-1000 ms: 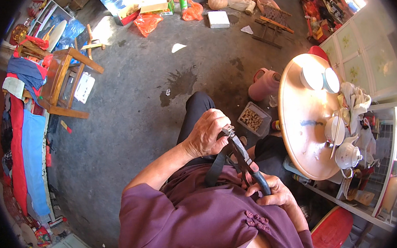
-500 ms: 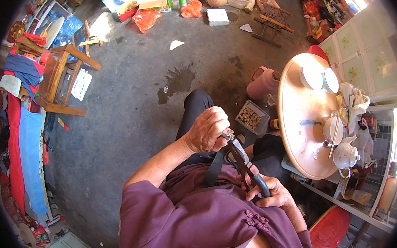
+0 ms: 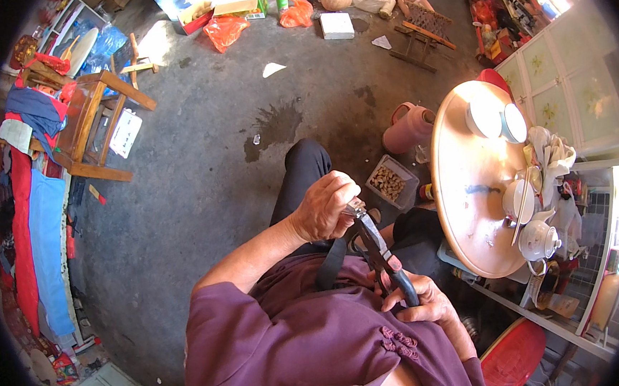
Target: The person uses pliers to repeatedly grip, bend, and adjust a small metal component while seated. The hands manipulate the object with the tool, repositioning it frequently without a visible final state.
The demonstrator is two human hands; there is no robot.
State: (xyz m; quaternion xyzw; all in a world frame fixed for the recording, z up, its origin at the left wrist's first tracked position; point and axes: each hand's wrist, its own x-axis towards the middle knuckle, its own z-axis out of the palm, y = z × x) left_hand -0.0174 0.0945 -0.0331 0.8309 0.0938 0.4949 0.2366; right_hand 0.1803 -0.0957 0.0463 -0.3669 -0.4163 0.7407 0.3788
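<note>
At the centre of the frame I see a pair of pliers (image 3: 381, 249), slanting across the person's lap. The right hand (image 3: 425, 300) is wrapped round its dark handles; the left hand (image 3: 325, 206), fingers curled, pinches a small metal piece (image 3: 354, 207) right at its nose. Whether the pliers bite on it, I can't tell. A black strap (image 3: 331, 264) hangs just below. Over at right, a round worktop (image 3: 464, 247) carries bowls (image 3: 513, 123) and a white teapot (image 3: 540, 240).
</note>
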